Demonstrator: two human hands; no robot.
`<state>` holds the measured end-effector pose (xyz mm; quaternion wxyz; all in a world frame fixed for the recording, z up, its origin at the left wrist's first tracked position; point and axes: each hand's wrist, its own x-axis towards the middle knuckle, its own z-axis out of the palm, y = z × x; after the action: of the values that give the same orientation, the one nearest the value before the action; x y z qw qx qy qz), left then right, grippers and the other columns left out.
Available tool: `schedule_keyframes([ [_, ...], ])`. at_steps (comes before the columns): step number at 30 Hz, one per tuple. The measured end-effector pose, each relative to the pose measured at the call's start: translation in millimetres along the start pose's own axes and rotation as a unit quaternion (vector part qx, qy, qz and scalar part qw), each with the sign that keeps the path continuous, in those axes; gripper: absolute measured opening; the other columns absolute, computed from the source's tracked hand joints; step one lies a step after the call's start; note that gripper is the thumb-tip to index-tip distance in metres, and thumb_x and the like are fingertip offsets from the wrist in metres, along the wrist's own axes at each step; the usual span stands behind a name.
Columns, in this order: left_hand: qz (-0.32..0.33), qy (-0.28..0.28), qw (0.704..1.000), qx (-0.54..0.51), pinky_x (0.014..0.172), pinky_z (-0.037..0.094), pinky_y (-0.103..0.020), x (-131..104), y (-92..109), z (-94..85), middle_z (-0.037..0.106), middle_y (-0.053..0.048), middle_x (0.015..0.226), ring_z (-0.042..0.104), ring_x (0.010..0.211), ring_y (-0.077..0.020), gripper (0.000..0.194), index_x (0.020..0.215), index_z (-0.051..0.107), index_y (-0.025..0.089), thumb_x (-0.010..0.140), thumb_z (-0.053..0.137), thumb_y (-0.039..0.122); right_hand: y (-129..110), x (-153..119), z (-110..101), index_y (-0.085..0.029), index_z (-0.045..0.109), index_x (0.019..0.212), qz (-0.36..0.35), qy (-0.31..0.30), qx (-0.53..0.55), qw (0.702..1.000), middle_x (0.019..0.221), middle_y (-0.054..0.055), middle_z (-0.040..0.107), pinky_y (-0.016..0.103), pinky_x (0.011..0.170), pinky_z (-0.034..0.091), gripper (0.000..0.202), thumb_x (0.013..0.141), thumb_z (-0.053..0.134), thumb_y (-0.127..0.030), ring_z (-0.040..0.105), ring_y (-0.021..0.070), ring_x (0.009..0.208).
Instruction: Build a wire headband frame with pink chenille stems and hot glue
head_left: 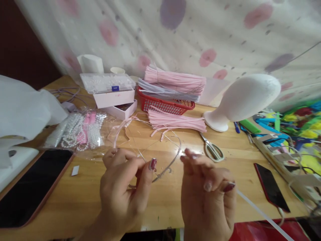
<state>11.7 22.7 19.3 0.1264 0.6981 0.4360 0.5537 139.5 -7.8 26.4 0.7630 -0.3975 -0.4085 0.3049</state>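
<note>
My left hand (127, 180) is closed around the near left part of a thin wire hoop (179, 152). Loose straight wires cross the hoop's middle, and part of its right side looks wrapped in grey. Pink strands lie at its upper left. My right hand (207, 190) has its fingers curled against the thumb, pinching a narrow white strip (260, 212) that runs off to the lower right. It sits right of the hoop, apart from its rim. Beyond the right hand lie scissors (213, 151) with pale handles.
A red basket (165, 106) holds pink and lilac stem bundles (175, 78); another pink bundle (177, 121) lies before it. A white foam head (245, 98) stands right. Bagged pearl strings (80, 132), boxes (114, 97), a tablet (37, 185) and a phone (271, 187) are around.
</note>
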Motion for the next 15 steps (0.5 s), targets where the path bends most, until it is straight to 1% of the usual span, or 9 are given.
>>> schedule_keyframes([
  [1, 0.005, -0.003, 1.0, 0.003, 0.072, 0.036, -0.036, -1, 1, 0.2, 0.057, 0.004, 0.059, 0.052, 0.063, -0.0137, 0.022, 0.068, 0.055, 0.02, 0.088, 0.06, 0.013, 0, 0, 3, -0.028, 0.059, 0.077, 0.022, -0.01, 0.035, 0.999, 0.077, -0.001, 0.063, 0.038, 0.085, 0.05, 0.031, 0.102, 0.045, -0.039, 0.063, 0.0174, 0.08],
  [2, 0.003, -0.004, 1.0, 0.001, 0.072, 0.036, -0.036, -2, 1, 0.0, 0.057, 0.004, 0.059, 0.052, 0.062, -0.0137, 0.022, 0.068, 0.055, 0.02, 0.088, 0.06, 0.013, 1, -1, 5, -0.028, 0.058, 0.079, 0.036, -0.011, 0.05, 0.998, 0.063, -0.004, 0.056, 0.035, 0.078, 0.052, 0.031, 0.104, 0.042, -0.038, 0.06, 0.0143, 0.064],
  [4, -0.014, 0.002, 1.0, -0.014, 0.069, 0.037, -0.035, -3, 2, -1.7, 0.054, 0.004, 0.058, 0.052, 0.061, -0.0136, 0.023, 0.067, 0.054, 0.02, 0.088, 0.059, 0.014, 8, 0, 2, -0.027, 0.056, 0.08, 0.032, -0.008, 0.001, 0.999, 0.05, -0.009, 0.041, 0.029, 0.066, 0.051, 0.032, 0.105, 0.038, -0.035, 0.045, 0.01, 0.044],
  [5, -0.029, 0.009, 0.999, -0.024, 0.067, 0.037, -0.034, -3, 1, -3.3, 0.053, 0.003, 0.058, 0.051, 0.061, -0.0134, 0.024, 0.065, 0.054, 0.02, 0.089, 0.059, 0.015, 13, 2, -3, -0.026, 0.057, 0.08, 0.023, -0.014, -0.061, 0.998, 0.048, -0.01, 0.038, 0.028, 0.062, 0.049, 0.03, 0.104, 0.041, -0.035, 0.043, 0.0094, 0.042],
  [6, -0.049, 0.015, 0.998, -0.034, 0.065, 0.038, -0.033, -3, 1, -5.2, 0.052, 0.003, 0.059, 0.05, 0.06, -0.0133, 0.025, 0.065, 0.054, 0.021, 0.089, 0.059, 0.016, 19, 5, -11, -0.025, 0.057, 0.08, 0.017, -0.022, -0.14, 0.99, 0.048, -0.009, 0.039, 0.026, 0.058, 0.047, 0.028, 0.103, 0.045, -0.037, 0.044, 0.0095, 0.042],
  [8, -0.095, 0.029, 0.994, -0.053, 0.06, 0.039, -0.031, -2, -2, -9.5, 0.051, 0.003, 0.059, 0.051, 0.059, -0.0131, 0.027, 0.064, 0.055, 0.021, 0.091, 0.058, 0.02, 30, 13, -31, -0.023, 0.061, 0.084, 0.039, -0.037, -0.295, 0.954, 0.048, -0.008, 0.044, 0.024, 0.046, 0.041, 0.028, 0.097, 0.053, -0.046, 0.051, 0.0116, 0.044],
  [9, -0.116, 0.04, 0.99, -0.063, 0.058, 0.04, -0.03, -1, -3, -11.5, 0.051, 0.002, 0.058, 0.052, 0.059, -0.013, 0.028, 0.064, 0.056, 0.021, 0.092, 0.058, 0.022, 34, 17, -41, -0.022, 0.061, 0.084, 0.054, -0.014, -0.348, 0.936, 0.047, -0.008, 0.045, 0.023, 0.041, 0.035, 0.033, 0.096, 0.052, -0.051, 0.046, 0.0109, 0.039],
  [12, -0.162, 0.084, 0.978, -0.102, 0.052, 0.041, -0.027, 3, -8, -15.0, 0.052, 0.002, 0.057, 0.053, 0.057, -0.0124, 0.029, 0.064, 0.058, 0.021, 0.094, 0.057, 0.026, 38, 26, -61, -0.022, 0.057, 0.076, 0.078, 0.067, -0.434, 0.895, 0.039, -0.008, 0.041, 0.024, 0.037, 0.032, 0.047, 0.094, 0.046, -0.063, 0.04, 0.0111, 0.033],
  [15, -0.185, 0.097, 0.971, -0.12, 0.046, 0.038, -0.026, 4, -10, -15.2, 0.054, 0.002, 0.058, 0.051, 0.054, -0.0109, 0.031, 0.065, 0.059, 0.021, 0.095, 0.056, 0.029, 35, 26, -63, -0.022, 0.05, 0.058, 0.094, 0.068, -0.455, 0.883, 0.038, -0.005, 0.042, 0.025, 0.04, 0.033, 0.057, 0.093, 0.044, -0.066, 0.042, 0.0118, 0.035],
])
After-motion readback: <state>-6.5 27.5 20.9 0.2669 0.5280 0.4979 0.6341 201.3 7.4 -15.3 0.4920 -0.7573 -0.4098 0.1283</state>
